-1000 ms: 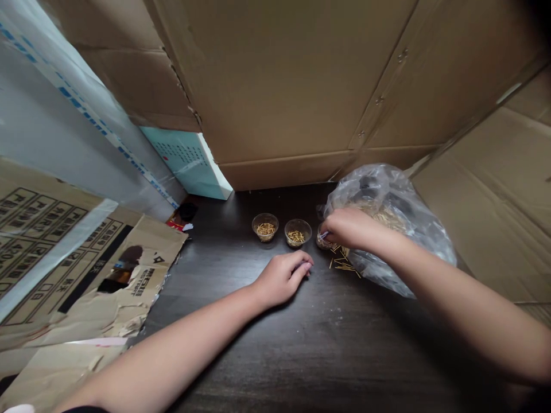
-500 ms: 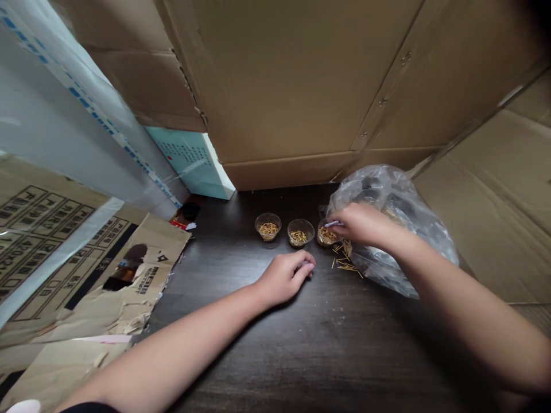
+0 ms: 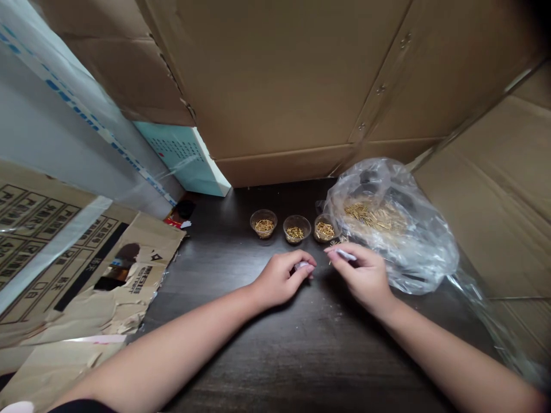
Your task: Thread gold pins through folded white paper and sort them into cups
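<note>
Three small clear plastic cups hold short gold-coloured metal pins: a left cup (image 3: 263, 224), a middle cup (image 3: 297, 230) and a right cup (image 3: 325, 229). My left hand (image 3: 282, 279) rests on the dark table in front of the middle cup, its fingers curled closed. Something pale shows between thumb and fingers there, too small to name. My right hand (image 3: 364, 276) is just in front of the right cup, pinching a small pale slender piece (image 3: 345, 254) whose kind I cannot make out. Loose gold pins (image 3: 340, 241) lie behind that hand, partly hidden by it.
A clear plastic bag (image 3: 424, 252) containing many gold pins (image 3: 365, 215) lies right of the cups. Cardboard walls (image 3: 279, 80) enclose the dark table (image 3: 275, 355) at the back and right. A printed cardboard piece (image 3: 86, 258) and a light-blue box (image 3: 185, 158) stand at left.
My right hand has drawn back from above the right cup toward me, uncovering the cup and the pins in the bag. My left hand stays in place. The view has shifted slightly.
</note>
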`<action>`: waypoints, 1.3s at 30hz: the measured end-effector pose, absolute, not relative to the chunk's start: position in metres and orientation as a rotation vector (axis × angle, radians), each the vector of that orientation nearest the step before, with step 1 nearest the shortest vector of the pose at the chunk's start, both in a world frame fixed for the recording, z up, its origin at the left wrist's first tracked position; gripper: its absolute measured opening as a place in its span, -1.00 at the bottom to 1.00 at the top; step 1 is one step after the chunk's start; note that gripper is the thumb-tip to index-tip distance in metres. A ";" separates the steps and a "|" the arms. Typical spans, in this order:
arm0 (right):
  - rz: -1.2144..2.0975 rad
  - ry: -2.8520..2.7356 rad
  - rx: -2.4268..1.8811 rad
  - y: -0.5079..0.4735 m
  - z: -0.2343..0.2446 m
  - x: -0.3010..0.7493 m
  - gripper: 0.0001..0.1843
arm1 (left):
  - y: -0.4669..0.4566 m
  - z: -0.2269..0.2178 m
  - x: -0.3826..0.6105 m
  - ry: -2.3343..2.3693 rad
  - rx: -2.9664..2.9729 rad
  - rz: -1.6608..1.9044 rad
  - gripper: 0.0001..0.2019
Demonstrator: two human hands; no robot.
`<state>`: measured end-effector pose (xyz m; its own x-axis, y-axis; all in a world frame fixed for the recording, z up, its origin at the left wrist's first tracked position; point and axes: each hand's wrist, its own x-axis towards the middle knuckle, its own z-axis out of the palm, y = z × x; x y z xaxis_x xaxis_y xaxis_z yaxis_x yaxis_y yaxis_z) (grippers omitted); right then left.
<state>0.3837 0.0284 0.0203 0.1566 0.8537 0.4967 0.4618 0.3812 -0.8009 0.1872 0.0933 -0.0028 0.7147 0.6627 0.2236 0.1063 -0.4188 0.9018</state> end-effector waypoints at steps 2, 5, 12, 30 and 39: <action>0.499 -1.487 -1.204 0.024 0.008 0.376 -0.91 | 0.089 -0.002 0.190 0.564 1.749 0.663 -0.74; 0.559 -1.547 -1.173 0.026 0.000 0.372 -0.88 | 0.084 -0.001 0.193 0.575 1.516 0.598 -0.65; 0.478 -1.616 -1.108 0.028 -0.001 0.377 -0.88 | 0.087 -0.001 0.193 0.600 1.355 0.568 -0.59; 0.240 -2.087 -1.013 0.027 -0.001 0.408 -0.69 | 0.096 0.002 0.184 0.546 2.201 0.847 -0.85; 0.212 -2.128 -1.075 0.025 -0.008 0.410 -0.60 | 0.097 0.003 0.183 0.512 2.269 0.882 -0.87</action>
<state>0.4100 0.0249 -0.0080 -0.3837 0.7524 0.5353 0.6318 0.6367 -0.4420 0.1827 0.0972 0.0029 0.6987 0.5523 0.4548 0.1211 -0.7178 0.6857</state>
